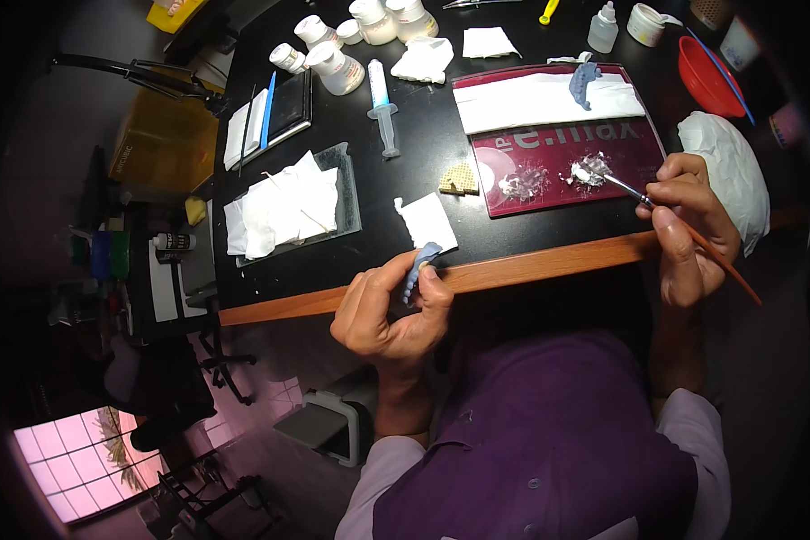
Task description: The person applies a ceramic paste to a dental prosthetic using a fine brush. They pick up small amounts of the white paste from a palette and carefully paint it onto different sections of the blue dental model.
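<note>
My left hand (389, 310) grips a small blue-grey dental model (420, 268) at the desk's front edge, beside a white square of paper (430, 219). My right hand (688, 229) holds a thin brush (720, 263) with an orange handle, its tip in white paste (586, 172) on a maroon mixing slab (504, 153). A second smear of paste (522, 185) lies to the left. A white strip (513, 99) lies across the slab's back with another blue-grey model (585, 85) on it. A small honeycomb block (459, 179) sits beside the slab.
A glass plate with white tissues (279, 205), a syringe (382, 112), several jars (333, 67), a dropper bottle (603, 34) and a dark case (283, 112) are on the black desk. A red bowl (704, 81) and crumpled white bag (729, 175) are at the right.
</note>
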`<state>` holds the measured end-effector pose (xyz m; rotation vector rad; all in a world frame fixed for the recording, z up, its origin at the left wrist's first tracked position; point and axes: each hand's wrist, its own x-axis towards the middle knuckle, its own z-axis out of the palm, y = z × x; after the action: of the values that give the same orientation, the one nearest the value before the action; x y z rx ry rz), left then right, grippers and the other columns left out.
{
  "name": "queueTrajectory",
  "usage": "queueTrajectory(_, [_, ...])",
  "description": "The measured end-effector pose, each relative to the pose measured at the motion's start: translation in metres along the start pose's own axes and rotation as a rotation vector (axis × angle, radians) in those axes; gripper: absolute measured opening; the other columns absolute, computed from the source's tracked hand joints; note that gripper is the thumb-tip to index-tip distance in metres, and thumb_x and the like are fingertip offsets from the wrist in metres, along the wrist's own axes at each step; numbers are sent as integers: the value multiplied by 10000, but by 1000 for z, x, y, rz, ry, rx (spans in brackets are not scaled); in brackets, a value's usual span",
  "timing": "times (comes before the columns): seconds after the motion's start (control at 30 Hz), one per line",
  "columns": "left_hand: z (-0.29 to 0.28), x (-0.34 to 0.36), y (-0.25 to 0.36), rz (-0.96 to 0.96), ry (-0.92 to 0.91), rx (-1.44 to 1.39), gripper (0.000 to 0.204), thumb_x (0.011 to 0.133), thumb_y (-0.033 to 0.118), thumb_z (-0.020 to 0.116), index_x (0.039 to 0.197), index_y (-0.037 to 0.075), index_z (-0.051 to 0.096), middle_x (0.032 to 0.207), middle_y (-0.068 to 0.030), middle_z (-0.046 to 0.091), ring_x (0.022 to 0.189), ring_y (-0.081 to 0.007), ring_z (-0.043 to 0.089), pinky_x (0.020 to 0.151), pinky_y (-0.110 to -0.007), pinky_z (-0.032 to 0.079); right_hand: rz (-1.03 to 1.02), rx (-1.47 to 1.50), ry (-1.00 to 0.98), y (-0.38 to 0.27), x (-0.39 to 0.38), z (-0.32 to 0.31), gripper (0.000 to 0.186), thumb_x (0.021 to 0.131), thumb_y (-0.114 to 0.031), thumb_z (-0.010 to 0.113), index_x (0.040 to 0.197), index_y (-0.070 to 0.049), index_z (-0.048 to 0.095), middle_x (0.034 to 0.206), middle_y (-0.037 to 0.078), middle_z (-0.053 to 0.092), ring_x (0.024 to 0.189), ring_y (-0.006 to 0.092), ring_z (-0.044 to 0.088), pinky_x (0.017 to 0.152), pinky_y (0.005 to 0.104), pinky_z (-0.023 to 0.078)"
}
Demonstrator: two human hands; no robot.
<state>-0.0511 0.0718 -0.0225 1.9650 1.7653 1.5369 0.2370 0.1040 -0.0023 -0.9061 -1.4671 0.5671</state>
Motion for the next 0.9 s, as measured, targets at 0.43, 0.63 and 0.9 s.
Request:
queueTrajectory(0.43, [13,-3,-13,234,173,48,181,735,-6,755,914,-32,771,696,-82,711,559,-127,625,534,-236,460,-143,-198,-94,3,6,-3,173,841,-56,657,986,4,729,782,76,709,938,225,566,931,361,443])
queueTrajectory(0.63, [14,-2,-11,252,162,66,198,748,-18,755,943,-46,777,700,-88,715,564,-109,624,532,-219,457,-152,-229,-105,3,7,-3,172,842,-51,656,989,2,729,766,71,704,933,222,561,922,353,444])
queueTrajectory(0.9, [17,-2,-14,251,217,77,158,715,24,773,873,9,776,664,-46,677,501,-141,574,503,-274,423,-142,-216,-116,2,6,0,172,860,-40,649,1003,13,729,765,78,702,948,225,572,876,330,467])
